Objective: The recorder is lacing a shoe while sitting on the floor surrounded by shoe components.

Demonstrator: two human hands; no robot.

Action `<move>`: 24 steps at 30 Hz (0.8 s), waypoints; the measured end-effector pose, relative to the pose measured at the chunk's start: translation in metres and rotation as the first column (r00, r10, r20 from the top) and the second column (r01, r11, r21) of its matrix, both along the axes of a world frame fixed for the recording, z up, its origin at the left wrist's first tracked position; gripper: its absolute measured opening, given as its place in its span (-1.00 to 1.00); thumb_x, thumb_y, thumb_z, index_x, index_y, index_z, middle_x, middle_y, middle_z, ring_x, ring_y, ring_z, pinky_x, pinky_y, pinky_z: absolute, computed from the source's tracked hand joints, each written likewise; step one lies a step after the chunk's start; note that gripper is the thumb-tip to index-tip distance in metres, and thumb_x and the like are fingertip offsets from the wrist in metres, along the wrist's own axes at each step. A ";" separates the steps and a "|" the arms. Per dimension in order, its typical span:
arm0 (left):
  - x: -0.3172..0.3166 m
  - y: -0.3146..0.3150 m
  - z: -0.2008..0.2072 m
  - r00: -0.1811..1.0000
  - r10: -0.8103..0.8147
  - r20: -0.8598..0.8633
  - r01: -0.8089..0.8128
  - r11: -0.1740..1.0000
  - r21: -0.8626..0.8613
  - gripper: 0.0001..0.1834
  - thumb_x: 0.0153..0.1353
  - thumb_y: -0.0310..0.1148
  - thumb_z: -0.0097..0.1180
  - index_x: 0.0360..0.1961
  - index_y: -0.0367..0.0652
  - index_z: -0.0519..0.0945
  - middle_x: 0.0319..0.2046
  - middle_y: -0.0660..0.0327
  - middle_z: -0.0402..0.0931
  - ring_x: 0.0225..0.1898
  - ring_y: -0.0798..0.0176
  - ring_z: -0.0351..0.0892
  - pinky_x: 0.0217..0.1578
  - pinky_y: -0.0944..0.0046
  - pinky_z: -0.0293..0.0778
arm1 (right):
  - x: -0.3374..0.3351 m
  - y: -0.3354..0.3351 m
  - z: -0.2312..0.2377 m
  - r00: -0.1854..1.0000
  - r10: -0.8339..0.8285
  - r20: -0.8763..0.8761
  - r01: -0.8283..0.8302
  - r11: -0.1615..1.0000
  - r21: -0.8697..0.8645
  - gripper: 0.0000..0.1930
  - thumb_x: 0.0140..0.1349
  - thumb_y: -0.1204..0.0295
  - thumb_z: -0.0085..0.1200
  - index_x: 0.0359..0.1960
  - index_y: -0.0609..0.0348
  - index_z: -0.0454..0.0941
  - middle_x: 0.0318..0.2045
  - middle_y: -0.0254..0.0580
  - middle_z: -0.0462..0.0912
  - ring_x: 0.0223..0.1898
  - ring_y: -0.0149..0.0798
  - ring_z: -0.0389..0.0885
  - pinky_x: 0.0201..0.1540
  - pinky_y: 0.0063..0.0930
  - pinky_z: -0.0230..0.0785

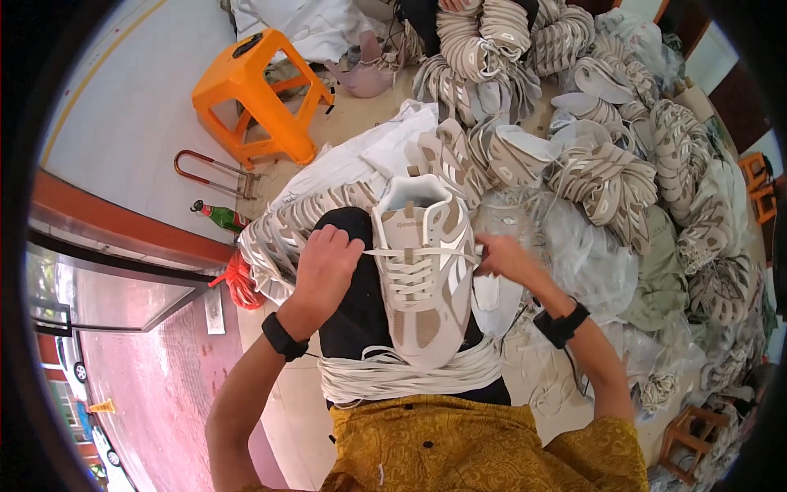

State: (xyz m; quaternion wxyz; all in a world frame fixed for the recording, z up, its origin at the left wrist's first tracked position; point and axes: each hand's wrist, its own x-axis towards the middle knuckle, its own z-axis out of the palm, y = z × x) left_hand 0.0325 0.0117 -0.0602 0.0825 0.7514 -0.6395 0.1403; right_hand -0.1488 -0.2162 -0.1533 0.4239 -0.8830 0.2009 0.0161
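A beige and white sneaker upper (428,334) lies across my lap, its toe toward me and its collar away. White lace (402,279) crosses back and forth over its tongue. Left of the eyelets, the closed fingers of my left hand (326,266) hold one lace end, drawn out sideways. On the other side, my right hand (510,261) pinches the lace close to the shoe's edge; its fingertips are partly hidden. A thick bundle of loose white laces (410,377) rests over my thighs, below the toe. Dark bands circle both wrists.
Strung rows of similar uppers (602,176) are heaped to the right and far side, with clear plastic bags (594,266) among them. More uppers (303,221) sit beside my left knee. An orange stool (262,94), green bottle (220,216) and red string (240,283) stand leftward.
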 end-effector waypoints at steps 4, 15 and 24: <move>-0.014 -0.001 0.006 0.973 -0.007 0.230 0.004 1.000 0.014 -0.94 -0.17 -0.49 -0.01 -0.58 -0.15 0.41 -0.65 0.23 0.26 -0.49 0.18 0.28 -0.39 0.25 0.25 | -0.002 0.009 -0.032 0.972 -0.110 -0.207 0.211 0.795 0.568 -0.81 -0.18 0.53 0.08 -0.46 0.35 0.51 -0.66 -0.19 0.53 -0.70 -0.42 0.48 -0.74 -0.67 0.22; -0.003 -0.004 -0.011 -0.498 -0.459 -0.736 -0.456 0.860 -0.228 -0.74 0.17 -0.45 -0.13 -0.11 -0.28 0.38 -0.20 0.15 0.40 -0.13 0.24 0.41 -0.04 0.28 0.33 | -0.041 -0.056 0.016 0.560 -0.778 0.286 -0.116 0.268 0.956 -0.70 0.07 0.57 -0.05 -0.12 0.32 0.41 -0.21 -0.09 0.52 -0.18 -0.29 0.48 -0.15 -0.47 0.33; 0.155 0.162 0.010 0.306 -0.079 -0.949 -0.623 0.737 -0.262 -0.73 0.13 -0.53 -0.02 -0.14 -0.44 0.33 -0.23 0.06 0.39 -0.14 0.19 0.39 0.03 0.21 0.32 | -0.190 -0.198 0.008 0.305 -0.848 0.434 -0.036 0.446 0.894 -0.83 0.19 0.43 -0.08 -0.24 0.21 0.46 -0.29 -0.27 0.55 -0.24 -0.39 0.51 -0.18 -0.51 0.35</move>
